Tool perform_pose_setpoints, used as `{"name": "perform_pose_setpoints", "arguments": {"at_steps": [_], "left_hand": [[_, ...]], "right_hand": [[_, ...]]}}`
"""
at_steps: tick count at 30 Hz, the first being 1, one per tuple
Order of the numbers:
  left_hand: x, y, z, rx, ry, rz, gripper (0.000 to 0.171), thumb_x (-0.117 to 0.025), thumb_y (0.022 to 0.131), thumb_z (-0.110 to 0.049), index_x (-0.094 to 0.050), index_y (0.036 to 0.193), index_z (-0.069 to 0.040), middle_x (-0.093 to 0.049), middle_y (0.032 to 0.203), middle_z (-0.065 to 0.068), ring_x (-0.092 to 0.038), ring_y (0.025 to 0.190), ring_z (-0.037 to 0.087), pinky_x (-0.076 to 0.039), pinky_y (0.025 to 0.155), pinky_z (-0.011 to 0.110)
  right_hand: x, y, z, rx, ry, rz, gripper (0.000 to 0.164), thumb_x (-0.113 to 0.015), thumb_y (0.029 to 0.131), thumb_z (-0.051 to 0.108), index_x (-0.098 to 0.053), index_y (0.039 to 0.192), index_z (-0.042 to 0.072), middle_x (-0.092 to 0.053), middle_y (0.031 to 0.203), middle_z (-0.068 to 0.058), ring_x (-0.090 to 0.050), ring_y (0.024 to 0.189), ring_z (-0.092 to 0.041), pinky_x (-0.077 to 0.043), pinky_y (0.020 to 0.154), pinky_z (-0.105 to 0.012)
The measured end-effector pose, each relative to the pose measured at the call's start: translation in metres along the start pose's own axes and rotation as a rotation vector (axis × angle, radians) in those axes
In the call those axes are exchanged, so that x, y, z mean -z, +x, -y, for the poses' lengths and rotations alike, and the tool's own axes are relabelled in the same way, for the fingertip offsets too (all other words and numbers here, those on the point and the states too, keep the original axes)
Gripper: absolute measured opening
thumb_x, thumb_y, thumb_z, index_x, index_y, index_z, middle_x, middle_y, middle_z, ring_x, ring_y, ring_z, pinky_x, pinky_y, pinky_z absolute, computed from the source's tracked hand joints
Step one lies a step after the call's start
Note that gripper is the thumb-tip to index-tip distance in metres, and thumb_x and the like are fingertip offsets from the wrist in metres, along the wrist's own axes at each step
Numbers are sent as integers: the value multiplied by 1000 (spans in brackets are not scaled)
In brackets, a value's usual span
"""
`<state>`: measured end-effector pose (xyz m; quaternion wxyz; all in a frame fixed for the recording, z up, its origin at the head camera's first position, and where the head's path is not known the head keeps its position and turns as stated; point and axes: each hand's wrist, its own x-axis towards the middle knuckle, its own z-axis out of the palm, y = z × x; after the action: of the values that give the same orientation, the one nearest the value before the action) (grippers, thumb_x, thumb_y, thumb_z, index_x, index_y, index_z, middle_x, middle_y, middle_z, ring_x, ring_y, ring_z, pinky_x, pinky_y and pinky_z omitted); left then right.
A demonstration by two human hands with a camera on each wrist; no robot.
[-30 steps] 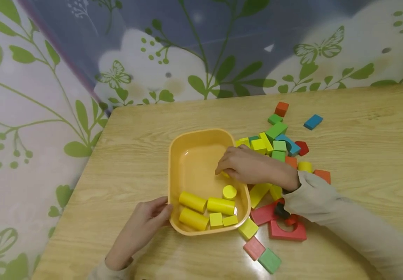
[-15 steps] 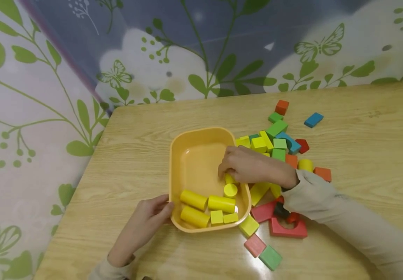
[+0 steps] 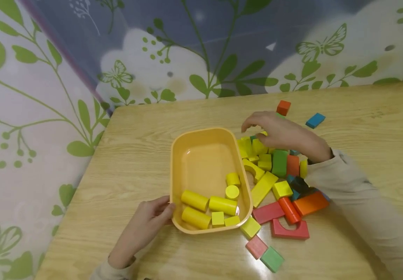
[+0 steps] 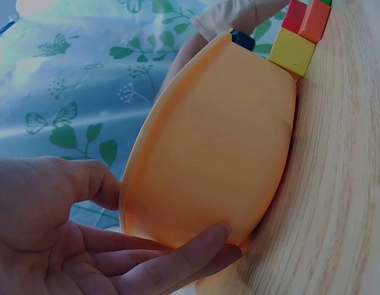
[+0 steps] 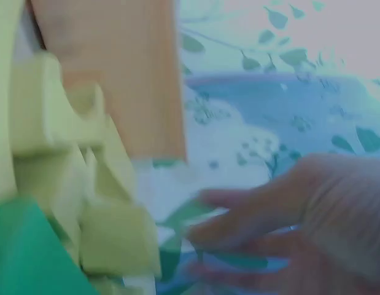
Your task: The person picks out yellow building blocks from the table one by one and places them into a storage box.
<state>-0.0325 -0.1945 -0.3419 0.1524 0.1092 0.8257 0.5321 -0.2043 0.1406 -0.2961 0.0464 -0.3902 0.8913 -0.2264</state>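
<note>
My left hand (image 3: 145,225) holds an orange-yellow plastic tub (image 3: 176,163) at its near left side. In the left wrist view its thumb is at the rim and its fingers lie along the outer wall (image 4: 214,141). Inside the tub are several yellow blocks, among them a long cylinder (image 3: 195,200), a short cylinder (image 3: 232,192) and a small cube (image 3: 217,219). My right hand (image 3: 278,132) hovers over the far part of the block pile, fingers loosely bent and holding nothing. Below it are yellow blocks (image 3: 245,147), also blurred in the right wrist view.
Right of the tub spread loose wooden blocks: a green block (image 3: 279,163), a red arch (image 3: 290,229), an orange block (image 3: 311,203) and a red cylinder (image 3: 289,210). A blue block (image 3: 315,120) lies apart at the back. A patterned wall (image 3: 173,46) stands behind the wooden table (image 3: 135,140).
My right hand has let go of a short yellow cylinder in the tub, then risen out and moved right and back over the pile. The left hand stays at the tub.
</note>
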Motion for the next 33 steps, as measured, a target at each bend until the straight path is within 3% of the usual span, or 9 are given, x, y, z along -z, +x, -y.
{"name": "perform_pose_setpoints", "arguments": {"at_steps": [2, 4, 7, 15, 20, 27, 33], "left_hand": [[0, 0, 0, 0, 3, 0, 40, -46, 102, -14, -49, 130, 15, -65, 113, 27, -69, 95, 26, -59, 76, 27], [1, 0, -1, 4, 3, -1, 40, -46, 102, -14, -49, 130, 15, -65, 113, 27, -68, 96, 26, -59, 77, 27], [1, 0, 0, 5, 0, 1, 40, -46, 102, -14, -49, 130, 15, -65, 114, 27, -68, 97, 27, -59, 77, 28], [0, -1, -1, 10, -15, -3, 40, -46, 102, -13, -49, 130, 16, -64, 114, 29, -68, 98, 29, -59, 76, 28], [-2, -1, -2, 28, -26, -24, 38, -46, 102, -10, -49, 130, 16, -62, 115, 30, -68, 97, 31, -59, 73, 29], [-7, -1, -3, 78, -36, -122, 32, -45, 99, -1, -54, 124, 16, -67, 105, 28, -69, 88, 29, -60, 66, 27], [-10, -1, -4, 83, -33, -165, 30, -45, 98, 1, -57, 122, 15, -68, 100, 26, -70, 85, 27, -60, 64, 27]], "right_hand": [[7, -5, -6, -105, -11, 166, 42, -62, 84, -8, -57, 125, -2, -53, 129, -21, -48, 119, -41, -47, 94, -53], [7, -8, -12, -157, -12, 282, 54, -67, 82, -3, -50, 133, -4, -47, 137, -24, -43, 125, -43, -43, 98, -56], [1, -6, -17, -161, -31, 337, 67, -75, 78, 7, -46, 138, -2, -43, 141, -25, -37, 129, -45, -37, 102, -61], [-23, 6, -17, -136, -48, 281, 77, -80, 76, 15, -42, 142, 3, -44, 142, -21, -39, 129, -43, -27, 107, -65], [-28, 7, -21, -164, -27, 270, 80, -81, 75, 15, -40, 143, 4, -43, 143, -21, -40, 128, -43, -33, 105, -63], [-17, 4, -23, -151, 73, 194, 83, -81, 75, 16, -38, 145, 4, -38, 147, -22, -36, 132, -42, -36, 105, -60], [5, -2, -10, -72, 94, 52, 76, -80, 78, 18, -42, 143, 7, -42, 141, -20, -51, 113, -36, -50, 91, -53]]}}
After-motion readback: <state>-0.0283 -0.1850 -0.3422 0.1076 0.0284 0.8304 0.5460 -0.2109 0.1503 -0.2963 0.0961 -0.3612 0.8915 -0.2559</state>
